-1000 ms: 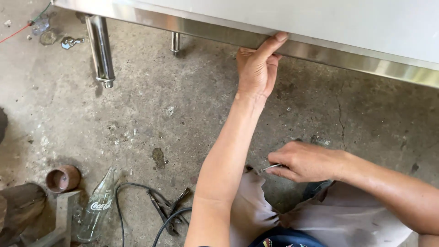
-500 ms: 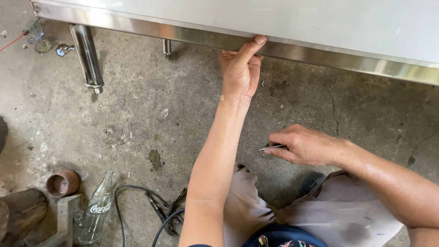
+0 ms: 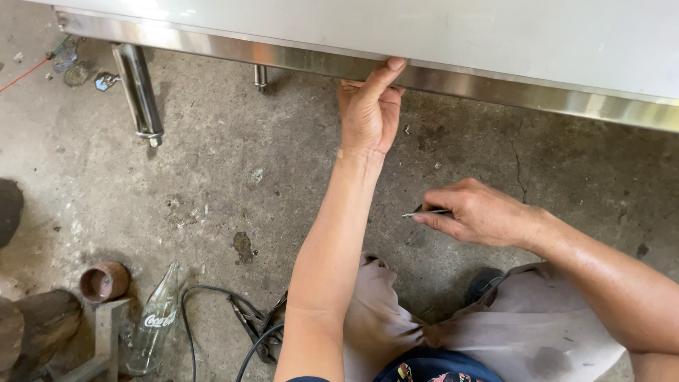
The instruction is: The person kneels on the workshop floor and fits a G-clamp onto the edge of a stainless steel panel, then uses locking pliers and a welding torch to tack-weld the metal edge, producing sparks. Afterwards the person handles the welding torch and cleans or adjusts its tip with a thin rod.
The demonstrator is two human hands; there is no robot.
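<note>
Fingers of the left hand (image 3: 369, 113) hook the steel edge (image 3: 495, 88) of a metal table, thumb on top, while the right hand (image 3: 475, 212) pinches a thin metal tool (image 3: 424, 212) over cracked concrete floor (image 3: 212, 184); an empty glass bottle (image 3: 154, 322) lies nearby

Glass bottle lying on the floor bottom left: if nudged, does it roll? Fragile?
The clear glass bottle lies on its side on rough concrete floor, so it would likely roll. It looks empty, probably light. Being glass over concrete, it may crack if knocked hard.
</note>
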